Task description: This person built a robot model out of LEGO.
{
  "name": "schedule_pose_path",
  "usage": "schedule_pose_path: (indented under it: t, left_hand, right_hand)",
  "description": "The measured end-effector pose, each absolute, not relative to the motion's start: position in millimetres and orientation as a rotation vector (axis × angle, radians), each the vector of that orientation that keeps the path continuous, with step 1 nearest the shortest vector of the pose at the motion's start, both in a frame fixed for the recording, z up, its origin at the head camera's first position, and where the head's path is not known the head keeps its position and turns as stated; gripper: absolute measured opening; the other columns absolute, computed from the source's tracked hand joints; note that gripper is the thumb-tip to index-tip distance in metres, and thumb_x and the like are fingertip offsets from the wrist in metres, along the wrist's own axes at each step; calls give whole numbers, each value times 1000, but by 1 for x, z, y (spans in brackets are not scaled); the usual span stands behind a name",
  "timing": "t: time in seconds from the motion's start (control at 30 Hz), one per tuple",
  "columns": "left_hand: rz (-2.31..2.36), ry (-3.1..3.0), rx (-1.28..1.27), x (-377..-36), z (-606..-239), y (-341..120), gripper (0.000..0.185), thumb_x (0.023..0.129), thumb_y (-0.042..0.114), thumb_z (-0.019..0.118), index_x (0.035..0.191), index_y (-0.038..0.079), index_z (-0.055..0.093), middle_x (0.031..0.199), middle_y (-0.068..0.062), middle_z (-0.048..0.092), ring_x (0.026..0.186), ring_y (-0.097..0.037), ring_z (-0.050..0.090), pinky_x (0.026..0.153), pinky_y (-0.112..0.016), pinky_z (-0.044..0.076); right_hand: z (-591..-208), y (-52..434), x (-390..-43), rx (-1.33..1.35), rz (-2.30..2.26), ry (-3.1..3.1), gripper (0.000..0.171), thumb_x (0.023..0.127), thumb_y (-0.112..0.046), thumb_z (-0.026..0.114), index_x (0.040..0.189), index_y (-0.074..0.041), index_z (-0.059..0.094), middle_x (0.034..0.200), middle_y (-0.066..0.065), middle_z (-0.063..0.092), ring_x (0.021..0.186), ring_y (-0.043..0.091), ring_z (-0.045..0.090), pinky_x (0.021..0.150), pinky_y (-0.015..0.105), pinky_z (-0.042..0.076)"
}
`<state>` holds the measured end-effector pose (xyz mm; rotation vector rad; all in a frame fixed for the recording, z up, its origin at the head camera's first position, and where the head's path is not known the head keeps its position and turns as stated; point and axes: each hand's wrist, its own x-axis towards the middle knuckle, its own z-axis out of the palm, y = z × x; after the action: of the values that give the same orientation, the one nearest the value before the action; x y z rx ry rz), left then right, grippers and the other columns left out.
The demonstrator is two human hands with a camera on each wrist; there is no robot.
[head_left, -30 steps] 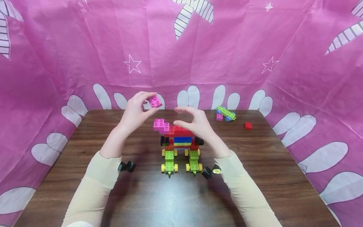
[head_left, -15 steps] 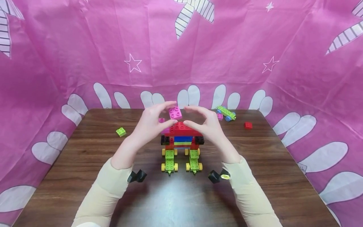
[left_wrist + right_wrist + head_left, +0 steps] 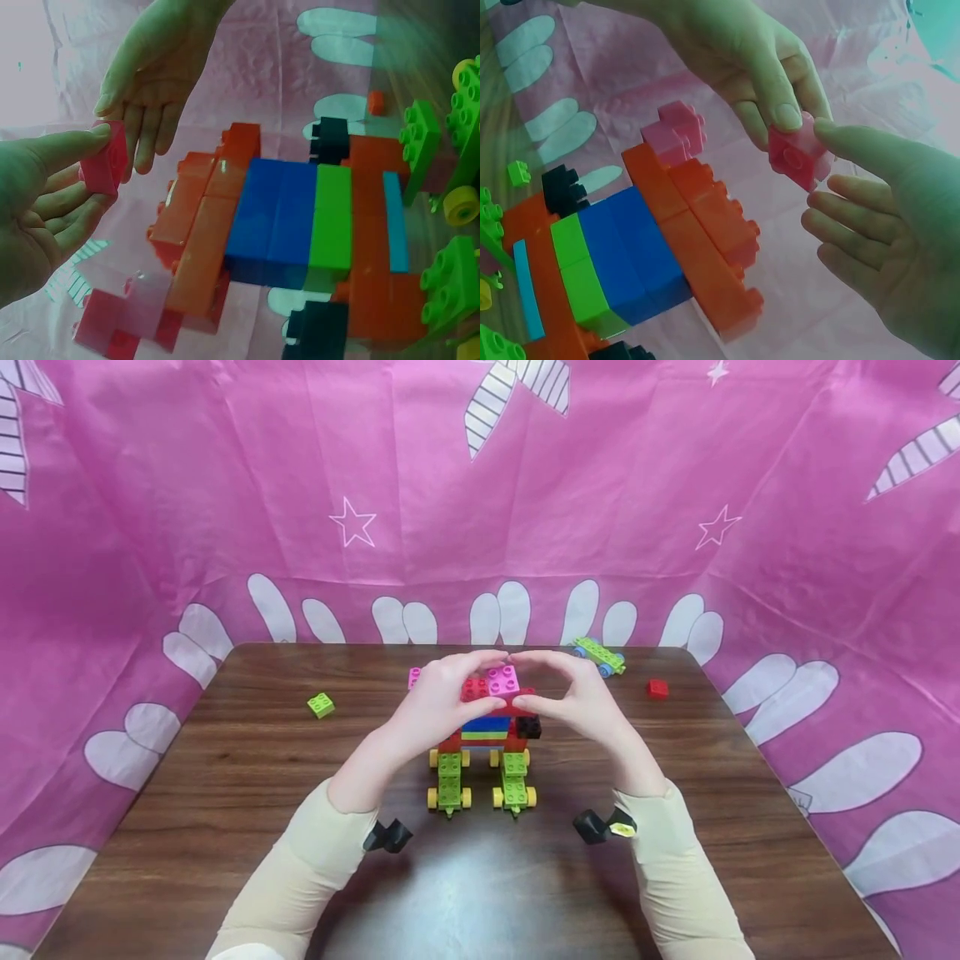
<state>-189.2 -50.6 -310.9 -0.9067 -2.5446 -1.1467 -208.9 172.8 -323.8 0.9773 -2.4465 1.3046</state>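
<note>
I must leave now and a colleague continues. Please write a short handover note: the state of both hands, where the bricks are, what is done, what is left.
Left hand: pinches the pink brick just above the brick model.
Right hand: fingers touch the same brick, no clear grip.
Done: model stands on two green wheeled bases, red top layer on.
Left: pink brick does not look pressed down yet.
Loose on the table: green brick, red brick, wheeled piece.
</note>
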Motion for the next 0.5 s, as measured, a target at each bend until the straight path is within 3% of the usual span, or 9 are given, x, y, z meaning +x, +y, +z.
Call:
schedule_pose_path:
  t: [0.23,0.5]
  left_hand:
    - [-1163,-2564,-920,-189,-317,-42,58,81,18,79,134,6,58,131,-9,65,112,-23,67,93,-36,55]
    - [-1191,-2560,-892,-193,-323,-34,59,80,18,80,134,5,58,130,-10,65,111,-23,67,94,-34,54]
  right_hand:
    - [-328,176,-209,981,1336,-2489,47,79,-10,81,123,-5,66,119,10,70,111,21,65,102,45,49]
    - [-337,181,-213,956,1347,-2489,43,80,-11,80,121,-7,68,116,6,71,105,14,65,97,28,51]
